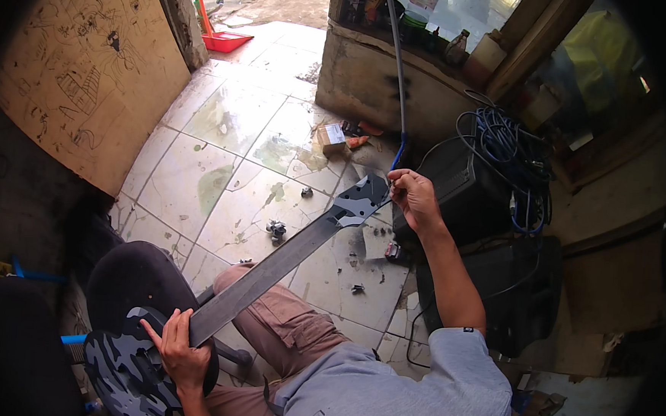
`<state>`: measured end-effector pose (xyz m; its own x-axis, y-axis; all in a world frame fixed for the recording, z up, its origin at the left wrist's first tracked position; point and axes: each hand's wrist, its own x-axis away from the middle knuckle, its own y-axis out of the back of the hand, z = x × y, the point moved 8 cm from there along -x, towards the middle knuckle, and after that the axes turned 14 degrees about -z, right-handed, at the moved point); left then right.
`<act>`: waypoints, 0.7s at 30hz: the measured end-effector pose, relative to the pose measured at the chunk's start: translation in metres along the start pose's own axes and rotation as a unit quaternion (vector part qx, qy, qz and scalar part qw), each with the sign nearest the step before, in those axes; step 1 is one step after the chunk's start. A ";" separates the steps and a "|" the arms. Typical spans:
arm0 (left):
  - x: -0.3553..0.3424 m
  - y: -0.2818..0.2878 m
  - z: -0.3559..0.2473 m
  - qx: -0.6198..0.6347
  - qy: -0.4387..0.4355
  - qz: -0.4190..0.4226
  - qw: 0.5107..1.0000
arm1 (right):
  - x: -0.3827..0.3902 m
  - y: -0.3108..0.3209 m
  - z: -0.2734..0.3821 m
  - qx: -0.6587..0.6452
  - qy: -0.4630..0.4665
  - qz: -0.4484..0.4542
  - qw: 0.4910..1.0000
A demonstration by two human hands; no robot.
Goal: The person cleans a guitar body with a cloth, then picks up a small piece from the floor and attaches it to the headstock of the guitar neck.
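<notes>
A guitar with a grey and black camouflage body (121,367) lies slantwise across my lap, its bare dark neck (264,272) pointing up to the right. No strings show on it. My left hand (184,355) grips the guitar where the neck meets the body, with one finger stretched out over the body. At the other end, beside the camouflage headstock (358,202) with its row of holes, my right hand (414,196) is closed in a pinch. What sits between those fingertips is too small to make out.
Small metal parts (276,231) lie scattered on the tiled floor (228,179). A small box (330,138) stands near the wall. Black cases (456,185) with coiled cable (505,142) are at the right. A round black stool seat (134,280) is at the left, a red dustpan (225,42) by the doorway.
</notes>
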<state>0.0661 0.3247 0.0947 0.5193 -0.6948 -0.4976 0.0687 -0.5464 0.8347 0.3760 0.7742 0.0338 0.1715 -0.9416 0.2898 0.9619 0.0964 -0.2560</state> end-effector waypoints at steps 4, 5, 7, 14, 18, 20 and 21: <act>-0.001 0.000 0.000 0.000 0.000 0.002 1.000 | 0.002 -0.003 0.000 -0.005 0.015 -0.033 0.999; 0.000 0.000 0.000 0.000 0.000 0.002 1.000 | 0.001 -0.003 0.001 0.026 0.044 -0.030 0.998; -0.001 -0.002 0.000 0.003 0.002 0.001 1.000 | -0.001 -0.002 0.005 0.088 0.102 -0.025 0.991; -0.002 0.000 -0.001 0.005 0.007 0.003 1.000 | 0.032 -0.020 0.062 0.426 0.399 0.069 0.809; -0.003 0.001 -0.003 0.005 0.006 0.001 1.000 | 0.064 -0.042 0.066 0.512 0.460 0.159 0.708; -0.002 0.000 -0.002 0.007 0.008 0.000 1.000 | 0.071 -0.048 0.061 0.531 0.494 0.186 0.663; -0.002 0.000 -0.002 0.008 0.007 0.001 1.000 | 0.070 -0.049 0.058 0.535 0.511 0.194 0.644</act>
<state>0.0672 0.3271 0.0960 0.5321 -0.6888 -0.4924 0.0550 -0.5522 0.8319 0.3531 0.7220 0.1203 0.7394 -0.4482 -0.5023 0.5785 0.0415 0.8146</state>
